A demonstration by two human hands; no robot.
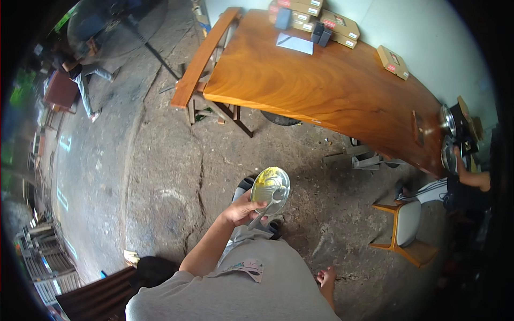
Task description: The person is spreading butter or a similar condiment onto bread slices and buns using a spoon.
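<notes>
My left hand (245, 209) grips a round, shallow metal dish (286, 192) in front of my body, over the floor. Yellow residue (271, 175) is smeared across the dish's far part. A metal spoon (270, 202) lies in the dish, its handle pinned under my thumb and pointing back toward me. Low at my right side hangs my right hand (327, 275), fingers loosely curled and apart, with nothing visible in it. Beyond the dish stands a long, polished wooden table (305, 84).
Cardboard boxes (341, 26) and a paper sheet (301, 45) lie on the table. A wooden bench (207, 60) adjoins its left end. At right are a padded chair (408, 222) and a person (468, 188) beside metal pans (447, 120). Another person (82, 80) walks far left, near a stand fan (148, 42).
</notes>
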